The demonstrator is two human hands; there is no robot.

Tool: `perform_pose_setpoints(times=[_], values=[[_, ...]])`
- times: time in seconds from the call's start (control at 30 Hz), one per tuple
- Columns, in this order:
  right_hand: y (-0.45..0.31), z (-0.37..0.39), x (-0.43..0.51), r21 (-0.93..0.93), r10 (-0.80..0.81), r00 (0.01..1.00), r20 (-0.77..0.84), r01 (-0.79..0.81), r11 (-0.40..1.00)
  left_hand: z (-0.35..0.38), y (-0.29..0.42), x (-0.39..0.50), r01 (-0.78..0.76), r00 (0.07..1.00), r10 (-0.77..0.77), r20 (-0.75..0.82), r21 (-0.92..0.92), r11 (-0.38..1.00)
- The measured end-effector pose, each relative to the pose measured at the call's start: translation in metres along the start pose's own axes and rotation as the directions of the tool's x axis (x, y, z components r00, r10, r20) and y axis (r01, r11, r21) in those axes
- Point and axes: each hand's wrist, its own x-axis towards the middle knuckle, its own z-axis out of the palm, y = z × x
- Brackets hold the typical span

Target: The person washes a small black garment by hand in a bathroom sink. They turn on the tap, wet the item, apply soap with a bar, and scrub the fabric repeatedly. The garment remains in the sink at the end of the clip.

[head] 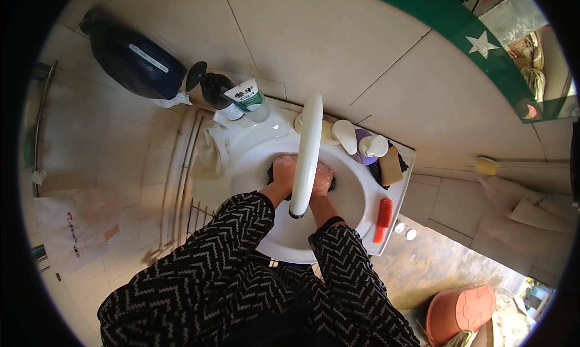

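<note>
Both hands are low in a white washbasin (358, 202), partly hidden by the arched white faucet (308, 156) between them and the camera. My left hand (284, 170) is at the basin's left inside, wet or sudsy, touching a dark item (270, 174). On the faucet's other side, my right hand (322, 177) looks covered in suds or water, with more of the dark material at its edge. Dark cloth seems likely, but its kind cannot be told. Finger positions are hidden. Patterned black sleeves cover both forearms.
Bottles and a tube (247, 95) stand at the basin's back left, beside a draped cloth (213, 150). Pump bottles (374, 146), a soap bar (390, 166) and a red brush (384, 220) line the right rim. A green-framed mirror (482, 43) hangs above.
</note>
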Motion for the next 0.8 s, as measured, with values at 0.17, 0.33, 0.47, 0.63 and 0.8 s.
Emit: perform_pose_setpoints(times=[0.17, 0.33, 0.47, 0.63, 0.8], values=[[0.002, -0.020, -0.004, 0.609, 0.460, 0.887, -0.042, -0.342, 0.716, 0.000, -0.002, -0.009, 0.014, 0.983, -0.062, -0.172, -0.265, 0.964], [-0.024, 0.000, -0.053, 0.050, 0.334, 0.938, -0.090, -0.331, 0.942, 0.005, -0.011, -0.045, 0.173, 0.970, -0.217, -0.112, -0.311, 0.934], [-0.018, 0.044, -0.059, -0.030, 0.071, 0.953, -0.295, -0.084, 0.996, 0.017, -0.015, -0.054, 0.042, 0.950, -0.056, -0.307, -0.053, 0.998], [0.026, 0.079, -0.006, 0.108, -0.059, 0.998, 0.030, 0.055, 0.993, 0.033, -0.019, -0.028, -0.036, 0.988, 0.000, -0.152, -0.234, 0.972], [0.025, 0.077, 0.002, -0.158, -0.258, 0.930, -0.262, 0.222, 0.962, 0.029, -0.018, -0.012, 0.005, 0.988, -0.045, -0.145, -0.265, 0.964]])
